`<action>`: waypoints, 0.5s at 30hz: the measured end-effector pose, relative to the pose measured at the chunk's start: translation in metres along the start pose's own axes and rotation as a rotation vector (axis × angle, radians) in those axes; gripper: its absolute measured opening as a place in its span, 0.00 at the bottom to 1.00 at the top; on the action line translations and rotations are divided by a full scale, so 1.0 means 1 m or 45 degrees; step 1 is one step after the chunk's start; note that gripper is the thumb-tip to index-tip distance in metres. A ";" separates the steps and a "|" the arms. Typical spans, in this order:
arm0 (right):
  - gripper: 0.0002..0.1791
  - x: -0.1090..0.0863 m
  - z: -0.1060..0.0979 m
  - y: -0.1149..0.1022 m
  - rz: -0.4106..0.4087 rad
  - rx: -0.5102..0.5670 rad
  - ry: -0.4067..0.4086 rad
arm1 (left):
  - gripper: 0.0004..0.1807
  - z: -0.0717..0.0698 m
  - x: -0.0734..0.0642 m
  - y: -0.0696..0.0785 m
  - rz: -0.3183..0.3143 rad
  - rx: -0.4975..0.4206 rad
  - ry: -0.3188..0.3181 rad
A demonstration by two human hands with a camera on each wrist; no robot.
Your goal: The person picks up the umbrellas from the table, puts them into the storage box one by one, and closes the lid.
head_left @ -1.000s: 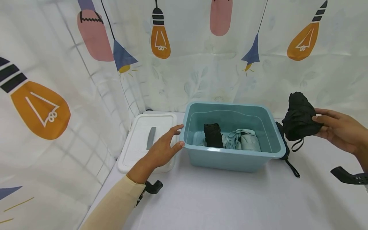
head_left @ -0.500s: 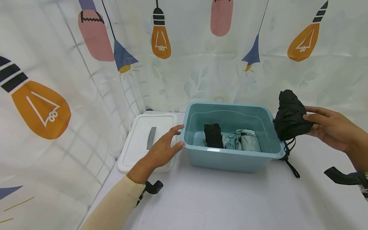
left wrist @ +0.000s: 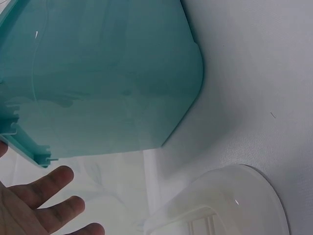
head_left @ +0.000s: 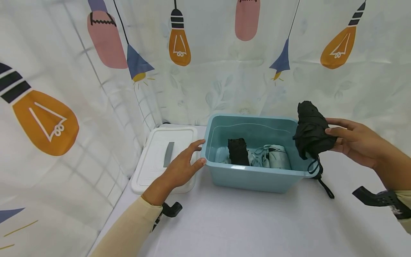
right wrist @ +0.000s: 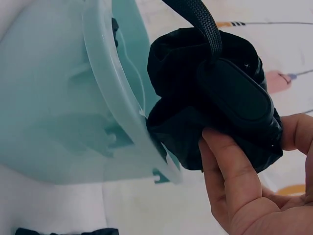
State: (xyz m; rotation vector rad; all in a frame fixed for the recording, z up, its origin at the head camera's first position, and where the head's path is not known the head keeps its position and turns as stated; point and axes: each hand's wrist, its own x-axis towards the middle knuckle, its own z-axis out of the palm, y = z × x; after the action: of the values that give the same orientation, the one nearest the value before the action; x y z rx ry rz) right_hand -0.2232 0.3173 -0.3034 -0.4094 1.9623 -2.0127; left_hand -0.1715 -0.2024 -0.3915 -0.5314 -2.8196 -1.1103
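Observation:
In the head view my right hand (head_left: 359,142) grips a folded black umbrella (head_left: 311,132) over the right rim of a light blue plastic bin (head_left: 253,182). The right wrist view shows its handle end (right wrist: 239,93) and woven strap (right wrist: 198,19), with thumb and fingers pinching the folded fabric. My left hand (head_left: 181,164) is at the bin's left rim, fingers loosely extended. Inside the bin, a black folded bundle (head_left: 238,151) stands beside a pale blue rolled one (head_left: 279,157) with a cord.
A white lid (head_left: 154,153) with a grey handle lies left of the bin. At the bin's right side, a black strap (head_left: 326,188) hangs out from a dark item mostly hidden behind it. A printed curtain (head_left: 218,82) borders the table at the back and left.
My right hand has carried the black umbrella leftward, from beside the bin to over its right rim. My left hand has stayed in place at the left rim.

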 end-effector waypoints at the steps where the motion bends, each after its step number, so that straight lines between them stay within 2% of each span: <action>1: 0.19 0.001 0.002 0.000 0.009 0.002 -0.011 | 0.37 0.000 0.000 0.000 0.000 0.002 0.000; 11: 0.20 0.014 0.023 -0.003 0.128 -0.150 -0.014 | 0.38 0.001 0.000 -0.001 0.012 0.019 0.009; 15: 0.20 0.017 0.029 -0.004 0.114 -0.186 -0.040 | 0.39 0.001 0.000 -0.001 0.017 0.019 0.013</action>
State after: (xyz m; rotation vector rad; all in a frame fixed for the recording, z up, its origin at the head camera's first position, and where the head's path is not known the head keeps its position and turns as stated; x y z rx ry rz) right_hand -0.2271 0.2835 -0.2983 -0.3767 2.0773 -1.8050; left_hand -0.1717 -0.2026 -0.3928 -0.5414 -2.8091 -1.0858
